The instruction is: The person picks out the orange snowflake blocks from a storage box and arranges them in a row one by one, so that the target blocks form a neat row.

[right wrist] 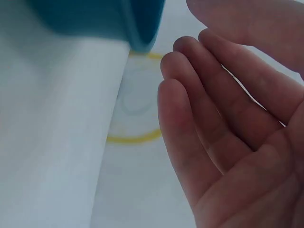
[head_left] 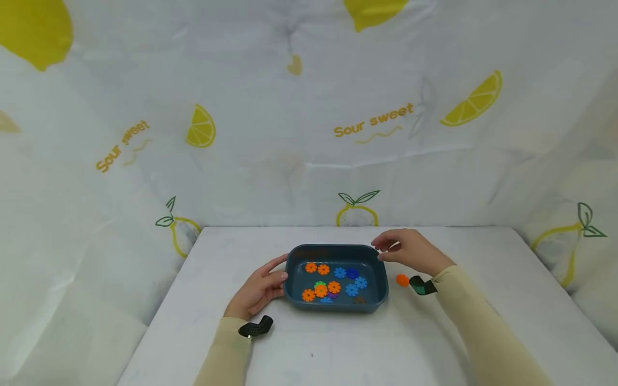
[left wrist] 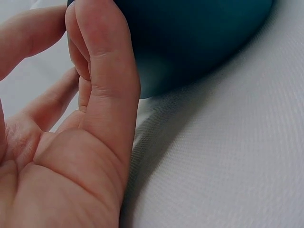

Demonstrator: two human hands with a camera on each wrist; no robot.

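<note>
A dark blue-green plastic basin (head_left: 333, 307) stands on the white table, holding several notched, flower-shaped plastic discs. Orange discs (head_left: 334, 287) lie in its left half, with a green one (head_left: 320, 284) partly covered. Blue discs (head_left: 352, 290) lie further right. My left hand (head_left: 256, 289) rests its extended fingers against the basin's left end; the left wrist view shows them touching the outer wall. Over the basin's far right corner hovers my right hand (head_left: 405, 249), fingers apart and loosely bent. Nothing shows between its fingertips in the right wrist view.
One orange disc (head_left: 402, 280) lies on the table right of the basin, near my right wrist. A lemon-patterned white cloth (head_left: 270, 187) hangs behind the table (head_left: 299, 354) and along its sides. Each wrist bears a black strap-like device (head_left: 257, 326).
</note>
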